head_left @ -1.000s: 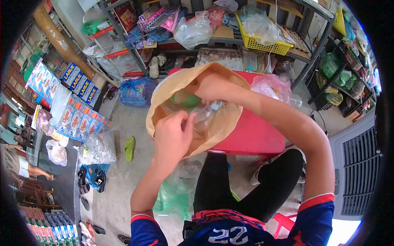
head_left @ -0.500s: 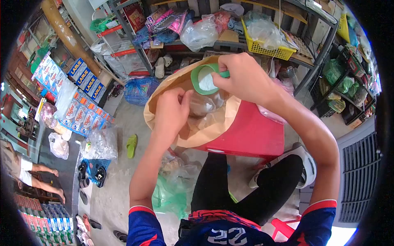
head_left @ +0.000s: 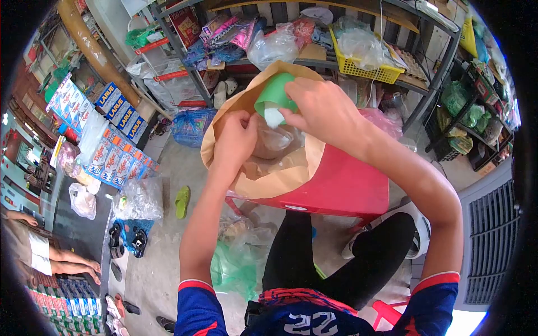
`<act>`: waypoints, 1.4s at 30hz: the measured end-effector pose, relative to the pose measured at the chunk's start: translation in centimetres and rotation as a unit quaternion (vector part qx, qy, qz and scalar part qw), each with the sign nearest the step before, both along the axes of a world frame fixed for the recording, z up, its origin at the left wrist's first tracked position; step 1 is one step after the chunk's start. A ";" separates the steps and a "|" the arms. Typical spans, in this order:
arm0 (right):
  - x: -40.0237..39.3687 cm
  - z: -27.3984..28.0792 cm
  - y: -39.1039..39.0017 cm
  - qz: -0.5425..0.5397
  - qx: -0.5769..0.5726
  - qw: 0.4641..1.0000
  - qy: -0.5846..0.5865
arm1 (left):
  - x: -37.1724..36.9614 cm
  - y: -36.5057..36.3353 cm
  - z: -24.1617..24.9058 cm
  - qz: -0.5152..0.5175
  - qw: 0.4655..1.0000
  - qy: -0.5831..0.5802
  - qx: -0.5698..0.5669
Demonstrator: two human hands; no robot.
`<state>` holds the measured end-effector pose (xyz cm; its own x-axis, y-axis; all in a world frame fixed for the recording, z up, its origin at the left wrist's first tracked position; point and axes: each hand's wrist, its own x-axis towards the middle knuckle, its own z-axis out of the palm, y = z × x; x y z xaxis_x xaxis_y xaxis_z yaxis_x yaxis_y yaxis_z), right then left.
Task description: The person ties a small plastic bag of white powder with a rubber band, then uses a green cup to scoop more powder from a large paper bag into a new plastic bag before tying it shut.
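Note:
My right hand (head_left: 325, 107) grips a green plastic cup (head_left: 278, 88), tipped steeply with its mouth facing down and left. White powdery or granular stuff (head_left: 273, 116) shows at the cup's lip, above a clear plastic bag (head_left: 274, 141). That bag is inside the open mouth of a brown paper sack (head_left: 274, 185). With thumb and fingers pinched together, my left hand (head_left: 234, 135) holds the clear bag's edge at the left. The sack rests on a red plastic stool (head_left: 358, 185) before my legs; its lower part is hidden.
A metal shelf with a yellow basket (head_left: 364, 66) and plastic bags stands behind. Left are beer cartons (head_left: 115, 157), a green slipper (head_left: 182, 201) and a person's legs (head_left: 70, 260). A green plastic bag (head_left: 232, 266) lies on the floor, and a grey vented unit (head_left: 485, 235) stands right.
My right hand has tilted the green cup from showing its white contents to mouth-down over the clear bag. The sack's back rim stands higher. The person at left has shifted.

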<state>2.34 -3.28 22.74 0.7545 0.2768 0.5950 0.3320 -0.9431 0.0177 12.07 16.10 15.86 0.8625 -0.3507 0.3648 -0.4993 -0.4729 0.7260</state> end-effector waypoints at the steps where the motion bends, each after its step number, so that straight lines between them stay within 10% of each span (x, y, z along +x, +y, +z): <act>1: 0.1 0.0 0.0 0.000 -0.004 1.000 -0.005 | 0.2 0.0 0.0 -0.004 1.000 -0.005 0.003; 42: 0.7 0.2 0.2 0.026 -0.103 0.987 -0.118 | 2.5 -0.9 -0.6 -0.002 1.000 -0.022 -0.012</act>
